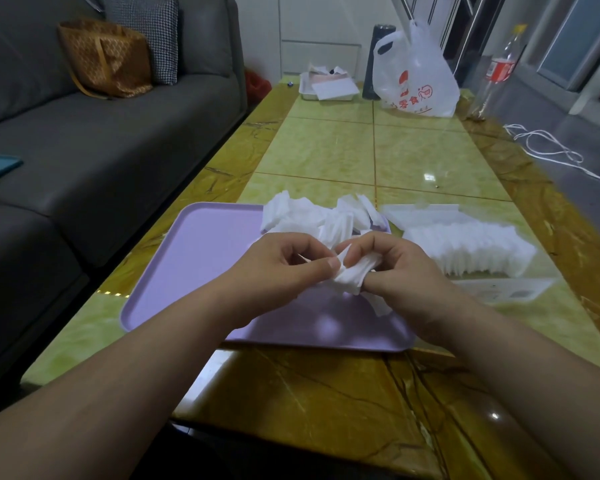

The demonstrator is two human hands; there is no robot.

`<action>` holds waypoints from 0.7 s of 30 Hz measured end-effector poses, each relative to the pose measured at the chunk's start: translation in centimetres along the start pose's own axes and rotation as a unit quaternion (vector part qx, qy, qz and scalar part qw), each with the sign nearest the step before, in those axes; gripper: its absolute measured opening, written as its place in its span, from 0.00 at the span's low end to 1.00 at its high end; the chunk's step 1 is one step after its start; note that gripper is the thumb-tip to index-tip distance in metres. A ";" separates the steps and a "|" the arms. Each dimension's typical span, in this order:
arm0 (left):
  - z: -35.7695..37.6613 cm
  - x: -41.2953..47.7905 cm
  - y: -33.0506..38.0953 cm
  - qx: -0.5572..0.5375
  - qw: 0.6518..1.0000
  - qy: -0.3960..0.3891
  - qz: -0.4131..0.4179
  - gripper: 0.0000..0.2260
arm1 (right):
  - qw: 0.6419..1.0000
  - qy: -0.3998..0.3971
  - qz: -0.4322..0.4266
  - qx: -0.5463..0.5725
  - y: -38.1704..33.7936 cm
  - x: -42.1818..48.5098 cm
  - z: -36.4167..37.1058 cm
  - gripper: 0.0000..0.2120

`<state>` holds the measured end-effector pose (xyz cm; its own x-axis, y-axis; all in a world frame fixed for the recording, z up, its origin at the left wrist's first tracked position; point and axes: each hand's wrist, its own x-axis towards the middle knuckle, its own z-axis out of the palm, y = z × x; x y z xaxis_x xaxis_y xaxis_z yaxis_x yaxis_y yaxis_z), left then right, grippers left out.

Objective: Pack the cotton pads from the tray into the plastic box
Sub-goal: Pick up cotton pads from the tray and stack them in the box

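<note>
**Squaring a Stack Before It Goes in the Box**

At center frame, my left hand [284,261] and right hand [402,268] are drawn together above the lilac tray [194,258], both pinching one small bundle of cotton pads [352,277]. The left thumb presses the bundle's near edge and the right fingers curl around its far side. I judge this grip is meant to line the edges up so the bundle goes in as a single block.

Just behind my hands, a loose heap of pads [305,216] is left at the tray's far right corner. The rest of the tray shows bare, so most of the sorting looks done.

The clear plastic box [426,212] sits on the tabletop [326,150] at center right, right beside the tray, which keeps the carry short. It already holds a long row of packed pads [471,247] standing on edge. The bundle probably has to go in upright to match that row.

A white carrier bag [420,77] and a second small tray [326,88] stand well apart at the far end, top center.
</note>
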<state>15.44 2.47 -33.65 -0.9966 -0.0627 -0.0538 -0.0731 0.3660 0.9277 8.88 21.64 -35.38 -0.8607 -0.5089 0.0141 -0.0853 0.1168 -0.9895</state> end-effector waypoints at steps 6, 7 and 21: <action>0.1 0.2 0.1 -0.045 0.999 0.019 -0.014 0.06 | 1.000 -0.001 -0.011 -0.026 0.5 0.3 -0.2 0.22; 0.1 0.2 0.0 -0.038 0.999 0.016 -0.013 0.04 | 1.000 -0.002 -0.014 -0.028 0.4 0.3 -0.2 0.22; -0.4 0.3 -0.3 -0.057 0.998 0.031 -0.023 0.06 | 0.999 0.038 0.024 -0.021 0.4 0.4 -0.2 0.18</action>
<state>15.21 1.95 -33.74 -0.9876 -0.1362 -0.0781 -0.1109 0.2532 0.9610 8.39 21.65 -35.78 -0.8999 -0.4356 -0.0198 -0.0633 0.1756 -0.9824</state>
